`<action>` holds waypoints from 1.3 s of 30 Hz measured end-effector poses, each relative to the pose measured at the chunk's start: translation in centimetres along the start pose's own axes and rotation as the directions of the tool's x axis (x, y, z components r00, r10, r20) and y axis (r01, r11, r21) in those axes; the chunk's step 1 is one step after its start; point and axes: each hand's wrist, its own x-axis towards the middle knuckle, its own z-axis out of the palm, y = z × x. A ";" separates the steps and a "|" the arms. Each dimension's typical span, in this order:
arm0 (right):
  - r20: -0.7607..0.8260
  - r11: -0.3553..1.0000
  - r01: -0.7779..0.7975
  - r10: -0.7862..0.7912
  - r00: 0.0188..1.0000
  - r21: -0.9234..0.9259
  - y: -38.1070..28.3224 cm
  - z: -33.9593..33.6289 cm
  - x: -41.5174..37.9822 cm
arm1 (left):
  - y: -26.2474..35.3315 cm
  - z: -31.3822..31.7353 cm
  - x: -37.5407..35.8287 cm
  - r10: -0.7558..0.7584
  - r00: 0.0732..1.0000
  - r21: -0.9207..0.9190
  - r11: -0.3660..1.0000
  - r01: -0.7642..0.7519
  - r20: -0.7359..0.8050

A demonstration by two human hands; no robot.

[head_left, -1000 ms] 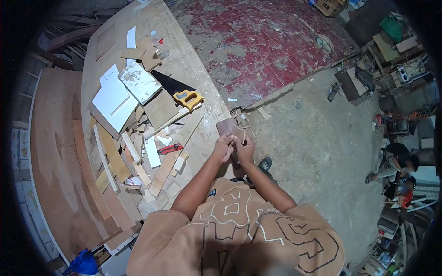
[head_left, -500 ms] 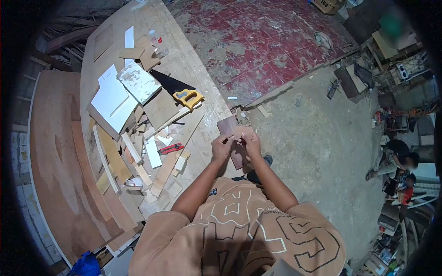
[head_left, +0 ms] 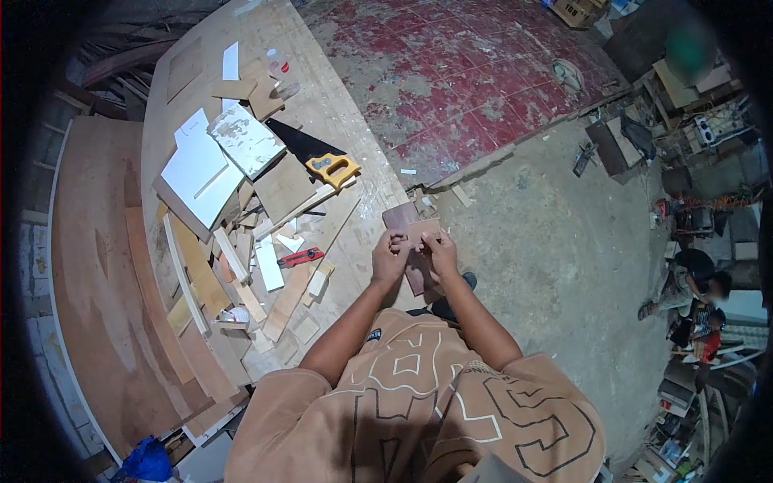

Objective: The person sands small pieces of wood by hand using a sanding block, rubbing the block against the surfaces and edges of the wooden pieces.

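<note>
Both my hands are at the right edge of the workbench, close to my body. Between them is a small flat tan piece (head_left: 423, 232), thin like a sheet of sandpaper or veneer. My left hand (head_left: 390, 256) pinches its left side, fingers curled. On its right side, the thumb and fingers of my right hand (head_left: 440, 254) are closed. Underneath, a reddish-brown board (head_left: 398, 216) shows above and below my hands, reaching over the bench edge. A handsaw (head_left: 332, 170) with a yellow handle and a red utility knife (head_left: 300, 258) lie to the left.
The wooden workbench (head_left: 338, 105) carries wood offcuts, white panels (head_left: 197, 173), a paint-flecked box (head_left: 245, 141) and a clear bottle (head_left: 278, 64). Concrete floor (head_left: 547, 241) lies to the right, red tiles (head_left: 451, 80) beyond. People (head_left: 696, 282) are at the far right.
The tan piece looks flatter and more squarely spread between my fingers than before. My hands have barely shifted, and the whole view has moved slightly.
</note>
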 end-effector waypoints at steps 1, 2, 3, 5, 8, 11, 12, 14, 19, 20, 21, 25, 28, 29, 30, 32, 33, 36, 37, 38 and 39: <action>-0.015 0.998 0.010 -0.011 1.000 -0.058 0.2 0.0 0.0 | 0.0 0.1 0.0 0.000 1.000 0.001 1.000 0.000 0.001; -0.015 0.998 0.010 -0.011 1.000 -0.057 0.3 -0.1 0.1 | -0.1 0.2 0.0 0.004 1.000 -0.151 0.989 -0.005 -0.008; -0.003 0.993 0.007 -0.008 1.000 -0.114 0.5 -0.3 0.2 | -0.4 0.3 0.1 0.005 1.000 -0.300 0.954 -0.010 -0.017; 0.008 0.985 0.003 -0.002 1.000 -0.172 0.9 -0.8 0.4 | -1.2 0.0 0.7 -0.006 0.999 -0.328 0.944 0.022 0.049; 0.027 0.951 -0.009 0.019 0.999 -0.308 0.9 -0.7 0.3 | -2.3 -1.0 1.3 0.024 0.992 -0.234 0.972 0.005 0.122; -0.048 0.982 -0.014 0.004 0.999 -0.190 0.7 -0.1 -0.2 | -2.7 -0.9 1.2 0.037 0.993 -0.192 0.981 -0.014 0.113; -0.060 0.977 0.001 -0.014 0.998 -0.213 0.6 -0.2 -0.2 | -3.0 -0.9 1.1 0.006 0.996 -0.270 0.963 0.017 0.086; -0.071 0.972 0.013 -0.030 0.997 -0.236 0.6 -0.5 -0.1 | -3.7 -1.3 1.2 -0.061 0.990 -0.225 0.970 0.089 0.129; -0.067 0.931 -0.037 0.013 0.998 -0.362 -0.2 -0.5 0.1 | -3.9 -1.6 1.2 -0.167 0.972 -0.162 0.968 0.194 0.167; -0.067 0.931 -0.038 0.014 0.998 -0.363 -0.4 -0.4 0.1 | -3.5 -1.5 0.9 -0.153 0.978 -0.211 0.960 0.182 0.145; -0.034 0.926 -0.020 0.008 0.999 -0.377 -0.1 -0.7 0.4 | -2.9 -1.5 0.7 -0.140 0.983 -0.259 0.951 0.168 0.121; 0.038 0.900 0.020 -0.004 0.999 -0.435 0.3 -1.3 1.0 | -1.8 -1.6 0.7 -0.101 0.989 -0.201 0.972 0.121 0.108; 0.014 0.946 -0.051 0.059 0.998 -0.319 0.7 -1.1 1.1 | -1.6 -1.8 0.6 -0.079 0.990 -0.176 0.979 0.099 0.118; 0.014 0.946 -0.051 0.059 0.998 -0.319 0.7 -1.3 1.0 | -1.6 -1.8 0.5 -0.068 0.997 -0.031 0.997 0.069 0.035; 0.048 0.725 0.117 -0.115 0.992 -0.679 0.4 -1.4 0.9 | -1.5 -1.9 0.4 -0.045 0.998 0.116 0.992 0.050 -0.046; 0.154 0.347 0.238 -0.251 0.956 -0.907 0.4 -1.3 0.3 | -1.5 -2.6 0.3 0.052 0.991 0.334 0.943 -0.009 -0.121; 0.153 0.067 0.176 -0.264 0.952 -0.982 0.1 -0.4 -0.8 | -1.7 -3.2 0.2 0.161 0.973 0.540 0.841 -0.045 -0.168; 0.085 -0.190 0.050 -0.177 0.980 -0.980 0.4 0.4 -1.9 | -2.9 -5.5 0.2 0.355 0.934 0.829 0.512 -0.225 0.035; 0.008 -0.165 -0.005 -0.077 0.997 -0.986 0.8 0.5 -2.5 | -3.7 -6.1 0.0 0.324 0.942 0.869 0.436 -0.235 0.091; 0.009 -0.166 -0.001 -0.061 0.998 -0.986 1.0 0.4 -3.0 | -4.4 -6.4 -0.2 0.311 0.947 0.872 0.437 -0.222 0.085; -0.006 -0.184 -0.008 -0.014 1.000 -0.983 1.2 0.2 -3.3 | -4.8 -6.8 -0.3 0.248 0.959 0.874 0.424 -0.237 0.140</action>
